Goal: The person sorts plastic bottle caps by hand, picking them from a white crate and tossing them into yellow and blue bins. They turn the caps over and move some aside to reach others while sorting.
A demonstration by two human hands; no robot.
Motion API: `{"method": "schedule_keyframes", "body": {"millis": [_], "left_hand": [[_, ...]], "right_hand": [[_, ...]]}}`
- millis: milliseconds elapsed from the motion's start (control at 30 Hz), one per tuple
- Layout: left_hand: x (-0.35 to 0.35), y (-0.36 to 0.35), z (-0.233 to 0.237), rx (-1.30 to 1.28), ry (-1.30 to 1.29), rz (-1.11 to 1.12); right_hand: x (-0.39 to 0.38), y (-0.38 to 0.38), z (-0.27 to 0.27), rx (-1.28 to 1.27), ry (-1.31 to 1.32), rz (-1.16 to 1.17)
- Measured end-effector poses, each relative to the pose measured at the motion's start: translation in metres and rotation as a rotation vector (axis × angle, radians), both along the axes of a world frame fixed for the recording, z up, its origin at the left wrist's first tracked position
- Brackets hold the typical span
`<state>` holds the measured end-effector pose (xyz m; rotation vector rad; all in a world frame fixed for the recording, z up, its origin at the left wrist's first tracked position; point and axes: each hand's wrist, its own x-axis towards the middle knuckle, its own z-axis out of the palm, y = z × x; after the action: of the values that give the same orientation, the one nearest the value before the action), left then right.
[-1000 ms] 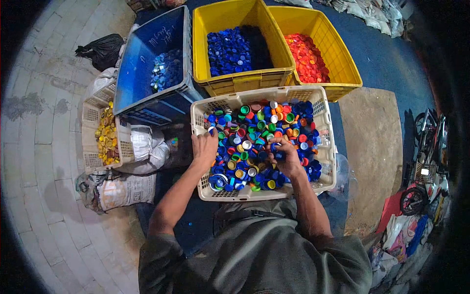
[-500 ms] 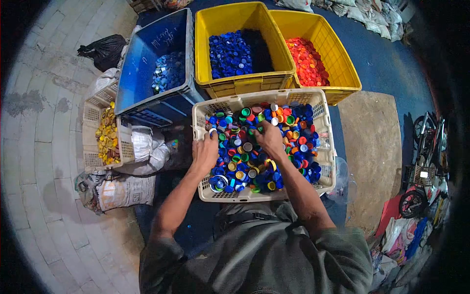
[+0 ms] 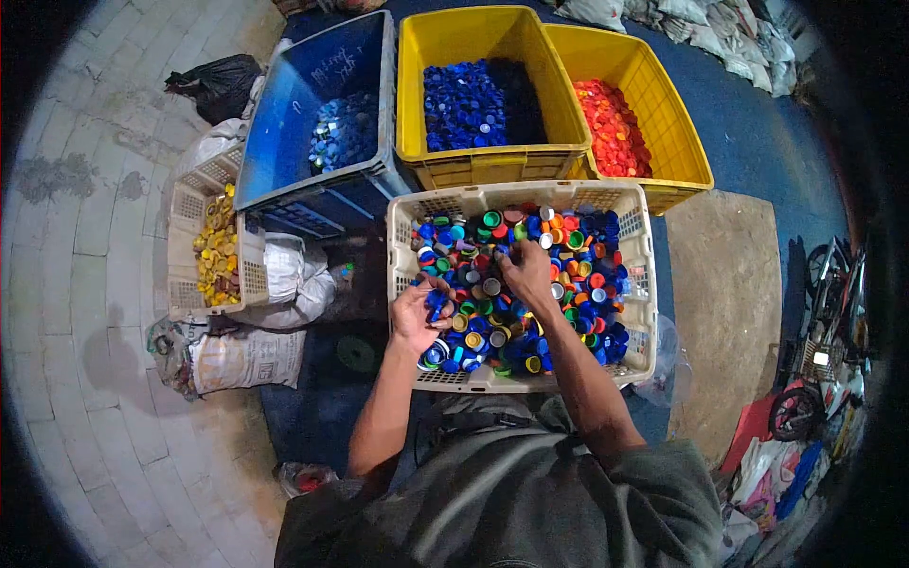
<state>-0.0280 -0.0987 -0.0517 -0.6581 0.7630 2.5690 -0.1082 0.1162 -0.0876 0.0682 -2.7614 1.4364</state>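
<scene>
A white plastic crate (image 3: 648,284) full of mixed-colour bottle caps (image 3: 485,308) lies in front of my body. My left hand (image 3: 415,317) is turned palm up at the crate's left side, its fingers curled round blue bottle caps (image 3: 436,303). Over the middle of the pile, my right hand (image 3: 527,273) reaches down with thumb and fingers drawn together among the caps. Whatever those fingertips grip is hidden.
Behind the crate stand a blue bin (image 3: 284,156) with light blue caps, a yellow bin (image 3: 415,114) with dark blue caps and another yellow bin (image 3: 677,123) with red ones. A smaller crate (image 3: 180,270) of yellow caps and a sack (image 3: 248,362) are at left.
My left hand has turned from palm down near the crate's left rim to palm up, now showing blue caps. My right hand stays over the middle. The view has shifted slightly.
</scene>
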Motion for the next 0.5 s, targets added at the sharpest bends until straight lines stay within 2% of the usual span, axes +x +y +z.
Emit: {"method": "schedule_keyframes", "body": {"millis": [67,100,200,233,267,333,367,433,500], "left_hand": [[-0.012,0.013,-0.009,-0.092,-0.078,0.006],[-0.020,0.021,-0.015,-0.102,-0.171,0.031],[-0.046,0.054,-0.030,-0.684,-0.020,-0.134],[-0.056,0.062,-0.040,-0.956,0.061,-0.199],[-0.066,0.075,-0.041,-1.268,0.326,-0.142],[-0.082,0.092,-0.039,-1.482,0.376,-0.229],[-0.091,0.096,-0.053,-1.565,0.452,-0.226],[-0.102,0.104,-0.069,-1.641,0.380,-0.276],[-0.109,0.112,-0.066,-1.671,0.328,-0.320]], "right_hand": [[0.022,0.013,0.009,-0.157,-0.142,-0.080],[0.032,0.025,0.007,-0.378,-0.334,-0.038],[0.066,0.056,0.012,-1.157,-0.636,-0.044],[0.075,0.063,0.015,-1.204,-0.622,-0.045],[0.084,0.069,0.018,-1.250,-0.609,-0.046],[0.098,0.078,0.027,-1.306,-0.566,-0.043],[0.103,0.081,0.032,-1.315,-0.536,-0.039],[0.108,0.087,0.040,-1.380,-0.512,-0.044],[0.110,0.091,0.047,-1.496,-0.523,-0.064]]}}
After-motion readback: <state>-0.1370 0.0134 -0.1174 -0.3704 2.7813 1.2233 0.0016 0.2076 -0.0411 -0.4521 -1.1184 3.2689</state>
